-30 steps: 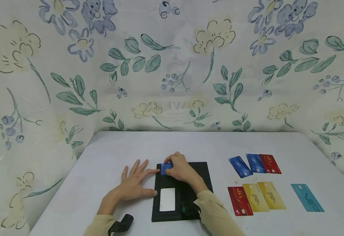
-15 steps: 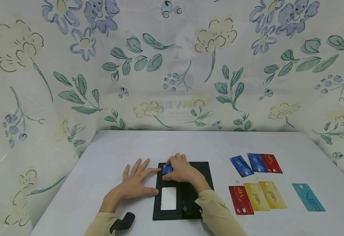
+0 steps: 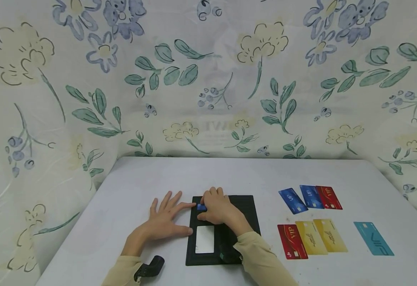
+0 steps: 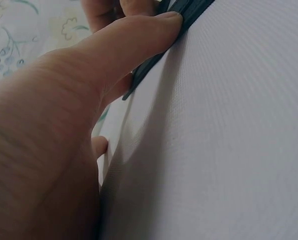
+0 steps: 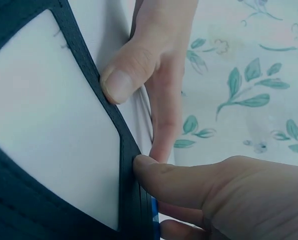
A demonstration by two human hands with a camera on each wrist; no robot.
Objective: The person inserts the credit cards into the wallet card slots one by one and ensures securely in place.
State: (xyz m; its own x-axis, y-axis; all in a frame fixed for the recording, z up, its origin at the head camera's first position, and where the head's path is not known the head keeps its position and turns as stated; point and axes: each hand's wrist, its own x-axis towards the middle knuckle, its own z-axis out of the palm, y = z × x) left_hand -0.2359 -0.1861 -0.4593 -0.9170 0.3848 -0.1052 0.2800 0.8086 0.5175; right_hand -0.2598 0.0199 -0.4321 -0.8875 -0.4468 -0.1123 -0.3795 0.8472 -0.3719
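An open black wallet [image 3: 204,260] lies on the table, with a white window [image 3: 204,240] in its left half. A blue card [image 3: 201,207] is partly in a slot above that window; only a narrow strip of it shows. My right hand [image 3: 217,206] holds the card, fingers bent over its far side. In the right wrist view its thumb [image 5: 163,175] presses the wallet's slotted edge, and a blue sliver of the card shows by the fingers. My left hand [image 3: 169,221] lies spread, thumb and forefinger touching the wallet's left edge.
At the back right lie two blue cards [image 3: 292,200] and a red card [image 3: 329,198]. Nearer are another red card [image 3: 292,241], two yellow cards [image 3: 310,238] and a teal card [image 3: 374,238]. A flowered curtain [image 3: 208,99] hangs behind the table.
The blue card has slid nearer, down into the wallet's slot, so less of it shows. My right fingers have moved with it. My left hand keeps its place at the wallet's edge.
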